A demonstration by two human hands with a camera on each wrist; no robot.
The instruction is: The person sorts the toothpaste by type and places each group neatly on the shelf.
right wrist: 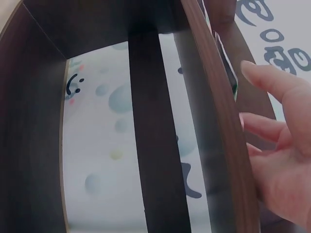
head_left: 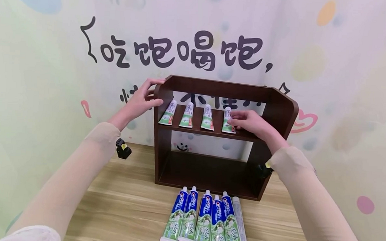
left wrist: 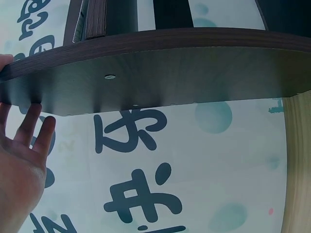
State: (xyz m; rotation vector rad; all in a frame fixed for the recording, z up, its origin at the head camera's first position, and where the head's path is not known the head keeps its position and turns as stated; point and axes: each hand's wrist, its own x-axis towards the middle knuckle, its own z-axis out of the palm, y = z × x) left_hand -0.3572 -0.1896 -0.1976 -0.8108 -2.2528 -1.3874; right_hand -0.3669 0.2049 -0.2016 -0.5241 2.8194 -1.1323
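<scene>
A dark brown two-tier shelf (head_left: 214,83) stands on the table. Four small green-and-white toothpaste tubes lie along its upper board, including the leftmost tube (head_left: 168,113), another tube (head_left: 187,115) and a third tube (head_left: 207,117). My left hand (head_left: 141,102) holds the shelf's upper left side panel (left wrist: 160,77), thumb at the front edge, other fingers on the far side. With extended fingers my right hand (head_left: 252,122) touches the rightmost tube (head_left: 227,116), partly covering it. In the right wrist view, the shelf edge hides most of that tube.
Larger blue-and-green toothpaste tubes (head_left: 205,211) lie side by side on the wooden table (head_left: 121,203) before the shelf. A grey-white tube (head_left: 240,223) lies at their right end. Behind the shelf hangs a printed white backdrop (head_left: 191,12).
</scene>
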